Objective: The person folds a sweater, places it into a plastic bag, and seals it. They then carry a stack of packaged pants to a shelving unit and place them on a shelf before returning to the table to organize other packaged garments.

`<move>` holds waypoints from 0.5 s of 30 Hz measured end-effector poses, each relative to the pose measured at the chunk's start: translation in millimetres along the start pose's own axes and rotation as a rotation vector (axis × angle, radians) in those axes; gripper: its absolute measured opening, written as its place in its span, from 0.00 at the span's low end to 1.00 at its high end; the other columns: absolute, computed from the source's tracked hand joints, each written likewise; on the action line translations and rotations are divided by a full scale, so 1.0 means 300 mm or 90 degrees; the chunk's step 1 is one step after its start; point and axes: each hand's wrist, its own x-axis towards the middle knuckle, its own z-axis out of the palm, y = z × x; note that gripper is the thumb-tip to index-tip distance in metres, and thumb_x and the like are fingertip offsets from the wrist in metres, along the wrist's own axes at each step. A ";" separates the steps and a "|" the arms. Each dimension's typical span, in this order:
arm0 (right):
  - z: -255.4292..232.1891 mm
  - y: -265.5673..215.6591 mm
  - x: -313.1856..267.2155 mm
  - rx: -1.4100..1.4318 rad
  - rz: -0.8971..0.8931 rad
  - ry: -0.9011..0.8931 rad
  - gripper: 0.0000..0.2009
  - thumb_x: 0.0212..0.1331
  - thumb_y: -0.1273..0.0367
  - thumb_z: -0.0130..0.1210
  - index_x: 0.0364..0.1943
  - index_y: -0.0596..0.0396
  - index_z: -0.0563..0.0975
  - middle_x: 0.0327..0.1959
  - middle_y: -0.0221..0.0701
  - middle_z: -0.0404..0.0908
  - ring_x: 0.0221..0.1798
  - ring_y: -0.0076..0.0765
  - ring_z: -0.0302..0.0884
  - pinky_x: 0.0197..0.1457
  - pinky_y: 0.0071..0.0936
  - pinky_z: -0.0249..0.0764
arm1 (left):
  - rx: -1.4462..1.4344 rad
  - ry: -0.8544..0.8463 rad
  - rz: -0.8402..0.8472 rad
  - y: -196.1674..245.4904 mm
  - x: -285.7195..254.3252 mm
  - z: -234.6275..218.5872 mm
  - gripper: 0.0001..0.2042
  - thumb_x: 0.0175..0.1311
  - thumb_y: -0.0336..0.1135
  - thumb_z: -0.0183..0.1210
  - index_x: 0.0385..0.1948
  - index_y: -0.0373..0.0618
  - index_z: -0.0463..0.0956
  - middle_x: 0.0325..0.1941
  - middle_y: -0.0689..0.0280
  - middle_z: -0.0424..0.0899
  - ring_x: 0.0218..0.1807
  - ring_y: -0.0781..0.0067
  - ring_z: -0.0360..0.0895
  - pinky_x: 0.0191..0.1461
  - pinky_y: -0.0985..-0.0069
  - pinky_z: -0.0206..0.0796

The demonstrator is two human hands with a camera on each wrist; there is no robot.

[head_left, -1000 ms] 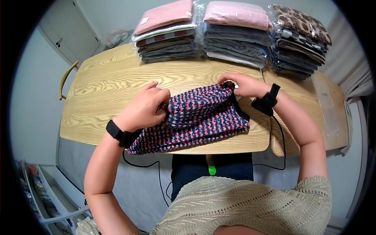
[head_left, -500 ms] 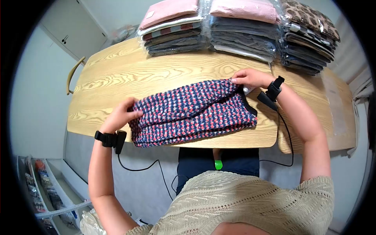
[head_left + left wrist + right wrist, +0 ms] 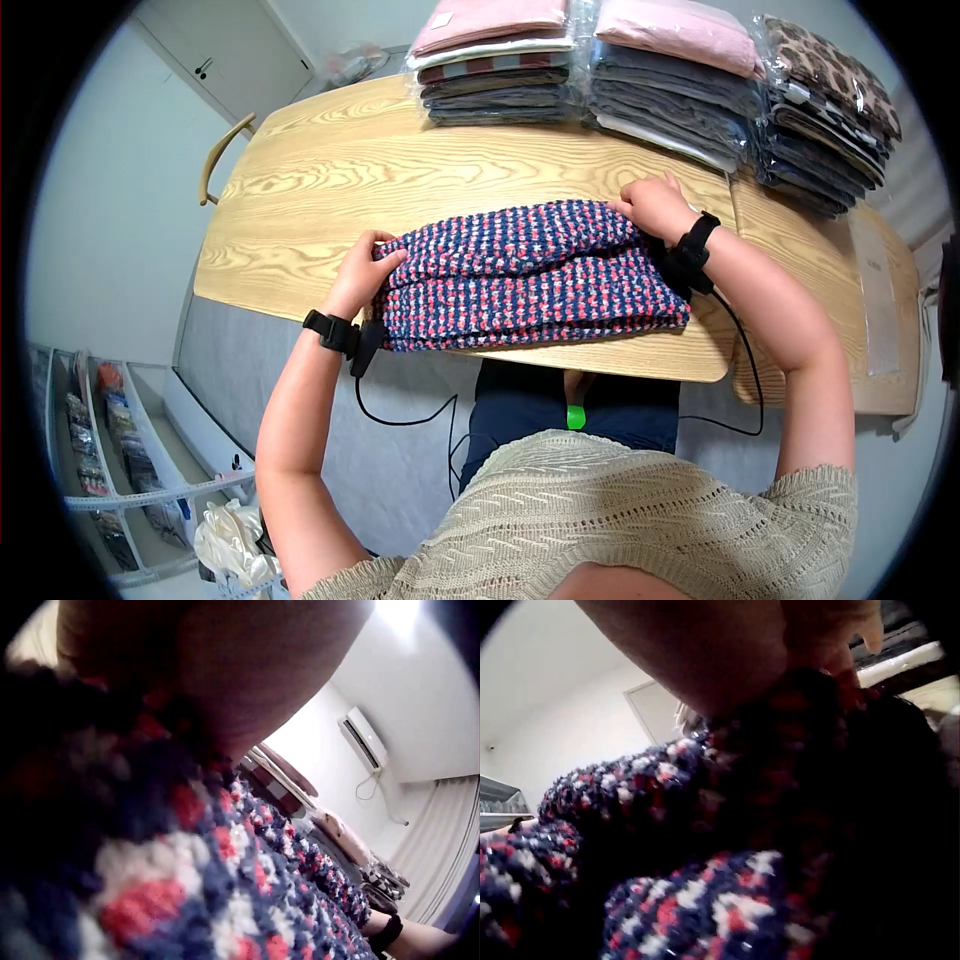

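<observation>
A folded knitted garment [image 3: 530,270], flecked navy, red and white, lies along the front of the wooden table. At its left end my left hand [image 3: 362,275] grips the edge, thumb on top and the other fingers partly hidden behind the fabric. My right hand [image 3: 657,207] pinches the far right corner between thumb and curled fingers. A long crease runs across the garment between the two hands. Chunky knit [image 3: 225,862] fills the lower left wrist view, close under that hand. In the right wrist view the rolled knit [image 3: 622,780] shows beside a dark shadow.
Behind the garment stand three stacks of bagged folded clothes: one pink-topped at left [image 3: 495,70], a pink-topped one in the middle [image 3: 670,90], and a leopard-topped one [image 3: 825,110]. A flat clear bag [image 3: 878,300] lies at right. Black cables [image 3: 410,420] hang from both wrists.
My left hand has gone from above the garment to its left end, and the fabric there is spread flatter. The right hand stays at the far corner. The whole scene shifts right in view.
</observation>
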 end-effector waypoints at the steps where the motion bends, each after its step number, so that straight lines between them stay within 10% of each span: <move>1: -0.018 -0.017 -0.003 0.000 -0.003 0.001 0.17 0.60 0.55 0.48 0.29 0.52 0.81 0.29 0.39 0.81 0.42 0.47 0.77 0.60 0.59 0.51 | 0.000 0.003 -0.002 -0.007 0.002 0.001 0.19 0.55 0.40 0.64 0.43 0.39 0.72 0.31 0.61 0.78 0.34 0.74 0.73 0.39 0.76 0.67; 4: -0.096 -0.113 -0.047 -0.014 -0.046 0.190 0.15 0.62 0.59 0.43 0.35 0.52 0.79 0.38 0.39 0.80 0.46 0.45 0.75 0.63 0.60 0.51 | -0.020 -0.020 0.002 -0.019 0.012 0.008 0.19 0.56 0.41 0.63 0.43 0.38 0.72 0.35 0.56 0.79 0.37 0.69 0.76 0.42 0.73 0.68; 9: -0.067 -0.396 -0.118 0.183 -0.248 0.106 0.22 0.66 0.54 0.37 0.58 0.48 0.67 0.61 0.40 0.66 0.66 0.43 0.59 0.65 0.62 0.46 | -0.041 -0.004 0.012 0.016 -0.007 0.008 0.19 0.56 0.40 0.63 0.44 0.38 0.72 0.34 0.56 0.79 0.36 0.69 0.76 0.41 0.73 0.68; 15: 0.096 -0.515 -0.188 0.102 -0.098 0.122 0.25 0.62 0.48 0.41 0.62 0.37 0.65 0.67 0.38 0.57 0.71 0.52 0.47 0.65 0.66 0.42 | 0.017 0.236 -0.015 -0.055 0.002 -0.012 0.26 0.54 0.42 0.65 0.49 0.32 0.68 0.40 0.49 0.79 0.41 0.64 0.77 0.43 0.73 0.69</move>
